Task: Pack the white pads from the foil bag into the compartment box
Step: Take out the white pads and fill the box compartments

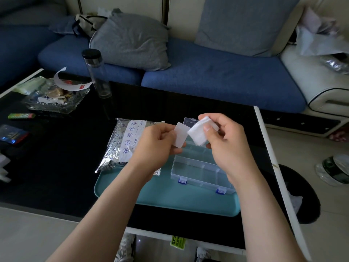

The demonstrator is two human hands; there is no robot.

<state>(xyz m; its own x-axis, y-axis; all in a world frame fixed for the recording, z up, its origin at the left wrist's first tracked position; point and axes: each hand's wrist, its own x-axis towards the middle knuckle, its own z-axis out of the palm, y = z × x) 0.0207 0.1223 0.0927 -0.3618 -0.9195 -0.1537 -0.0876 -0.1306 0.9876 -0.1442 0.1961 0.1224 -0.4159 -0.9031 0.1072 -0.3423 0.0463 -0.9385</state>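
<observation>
Left hand [158, 144] and right hand [226, 142], raised side by side above the compartment box [200, 173]. Left hand: fingers curled, with thumb and fingertips pinching a single flat white pad [180, 136] along its lower left part. Right hand: thumb and curled fingers gripping a thicker, crumpled bundle of white pads [200, 133]. The bundle's left corner meets the single pad; whether they touch or merely overlap cannot be told.

Compartment box: clear plastic, with two blue latches on its near wall and its lid [189, 121] swung open toward the table's far edge. It rests on the right half of a teal mat [166, 197], which lies near the near edge of the black table [56, 167], toward its right side.

Foil bag [122, 144]: flat, white printed label facing up, left of the box. Its near end overlaps the mat's far left corner and the rest lies on the table top.

Toward the table's far left corner: a glass dish [52, 104] of scraps, with an upright clear bottle [98, 78] with a black cap just beside it. Beyond the far edge: a blue sofa [217, 76] bearing a grey cushion [132, 40].
</observation>
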